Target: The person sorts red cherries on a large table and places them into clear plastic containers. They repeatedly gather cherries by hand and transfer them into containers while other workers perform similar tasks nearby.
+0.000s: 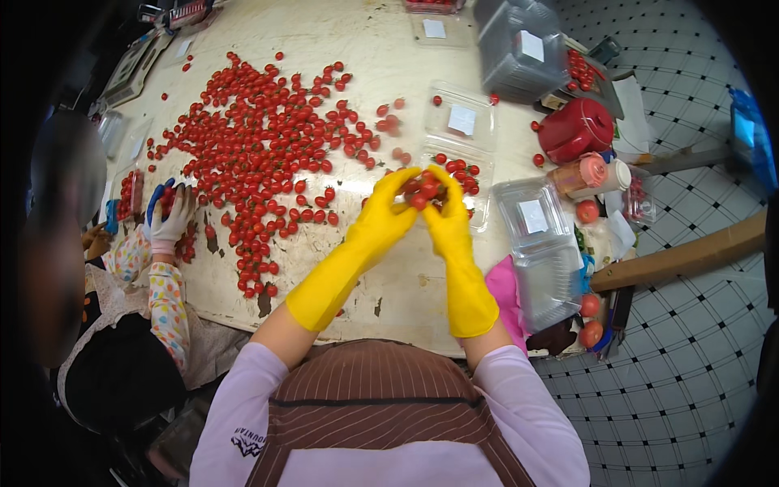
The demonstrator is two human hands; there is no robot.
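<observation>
Both my hands wear long yellow rubber gloves and meet above the table near an opened clear plastic clamshell box (460,109). Between them, my left hand (386,210) and my right hand (449,210) cup several red cherry tomatoes (423,192). The box's lower half lies just beyond my right hand, holding more cherry tomatoes (465,173); my gloves hide part of it. Its lid is folded back with a white label on it and a single tomato near its left edge. Left of my hands spreads a large loose pile of cherry tomatoes (255,140).
Another open clamshell (535,222) lies to the right, beside pink cloth (506,292). Stacked clear boxes (520,55), a red rounded container (575,131) and bottles (581,173) line the right edge. At left, a co-worker's gloved hands (170,216) handle tomatoes.
</observation>
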